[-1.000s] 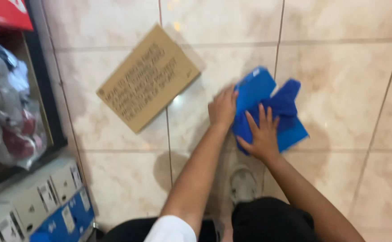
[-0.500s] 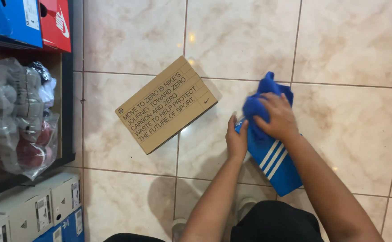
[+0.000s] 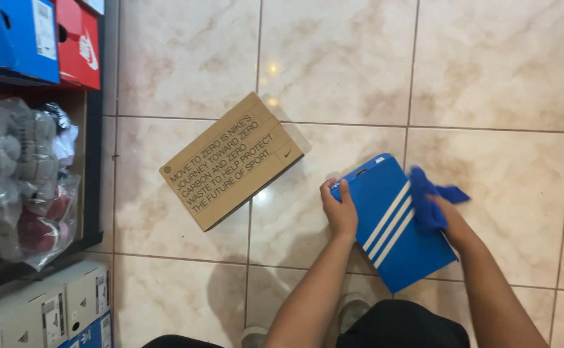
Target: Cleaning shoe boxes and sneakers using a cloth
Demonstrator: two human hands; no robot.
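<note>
Beside your work, to the left on the tiled floor (image 3: 488,58), lies one brown cardboard shoebox (image 3: 232,161), close to the blue one but apart from it; nothing stands between them. Farther left, a shelf (image 3: 95,161) holds two upright boxes, one blue (image 3: 14,38) and one red (image 3: 79,42), a clear bag of what look like shoes (image 3: 21,180), and at least three white boxes (image 3: 43,309) below. The single blue shoebox with three white stripes (image 3: 394,222) lies flat before you, its long axis running from upper left to lower right. Your left hand (image 3: 341,209) grips its left edge, fingers curled. Your right hand (image 3: 449,222) is closed around one blue cloth (image 3: 431,200), pressed to the lid's right side.
</note>
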